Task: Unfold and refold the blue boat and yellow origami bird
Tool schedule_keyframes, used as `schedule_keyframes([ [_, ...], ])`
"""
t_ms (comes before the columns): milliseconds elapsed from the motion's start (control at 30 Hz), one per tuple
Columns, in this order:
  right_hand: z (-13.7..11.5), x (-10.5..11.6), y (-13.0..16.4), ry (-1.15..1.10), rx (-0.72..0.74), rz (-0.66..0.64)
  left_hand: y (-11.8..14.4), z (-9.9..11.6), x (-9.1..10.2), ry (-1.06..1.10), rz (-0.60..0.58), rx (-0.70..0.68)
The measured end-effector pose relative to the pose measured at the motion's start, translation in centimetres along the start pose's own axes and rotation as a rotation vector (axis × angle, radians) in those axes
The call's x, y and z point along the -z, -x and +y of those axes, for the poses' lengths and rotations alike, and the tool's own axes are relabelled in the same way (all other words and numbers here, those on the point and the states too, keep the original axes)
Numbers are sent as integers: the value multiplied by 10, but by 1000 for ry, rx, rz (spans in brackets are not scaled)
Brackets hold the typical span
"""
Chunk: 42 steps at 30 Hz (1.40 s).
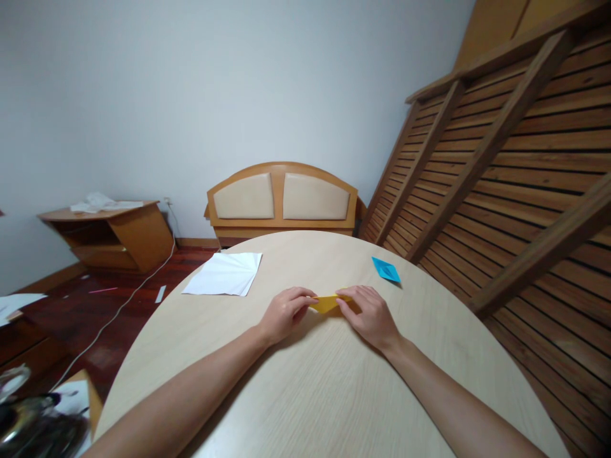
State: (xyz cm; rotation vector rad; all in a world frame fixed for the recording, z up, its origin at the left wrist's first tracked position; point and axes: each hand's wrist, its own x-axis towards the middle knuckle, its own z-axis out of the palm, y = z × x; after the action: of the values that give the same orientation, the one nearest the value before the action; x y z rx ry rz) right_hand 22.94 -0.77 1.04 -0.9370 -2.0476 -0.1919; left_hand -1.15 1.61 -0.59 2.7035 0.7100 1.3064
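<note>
A small piece of folded yellow paper (326, 304) is held just over the round table (305, 388), its lower edge coming to a point. My left hand (285, 313) pinches its left end between thumb and fingers. At the other end, my right hand (368, 315) grips the paper with the thumb in front and fingers behind. The fingers cover both ends of the paper. Beyond my right hand lies a folded blue paper (386, 270), flat on the table. A creased white sheet (224, 274) rests on the table past my left hand.
A wooden headboard (280, 197) with two padded panels stands behind the table. Wooden slats in a frame (501, 159) lean along the right side. To the left are a low cabinet (107, 232) with papers on top and a white cable (117, 312) across the floor.
</note>
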Motion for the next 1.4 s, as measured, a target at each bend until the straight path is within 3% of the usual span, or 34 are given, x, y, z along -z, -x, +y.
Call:
schedule_keyframes([
  [233,-11,-5,-2,21,80,-105,-2,5,1,-81,44,-36],
  [433,-3,-4,-1,30,73,-146,0,1,0,-77,75,73],
  [567,2,-1,-2,47,37,-145,2,-2,0,-112,107,159],
  [867,5,0,-3,81,8,-91,0,-1,9,-125,168,185],
  [1200,-18,-2,-7,138,149,-187,-8,11,2,-260,-44,-16],
  [1400,-5,-3,-2,51,33,-122,-2,-1,4,-228,29,91],
])
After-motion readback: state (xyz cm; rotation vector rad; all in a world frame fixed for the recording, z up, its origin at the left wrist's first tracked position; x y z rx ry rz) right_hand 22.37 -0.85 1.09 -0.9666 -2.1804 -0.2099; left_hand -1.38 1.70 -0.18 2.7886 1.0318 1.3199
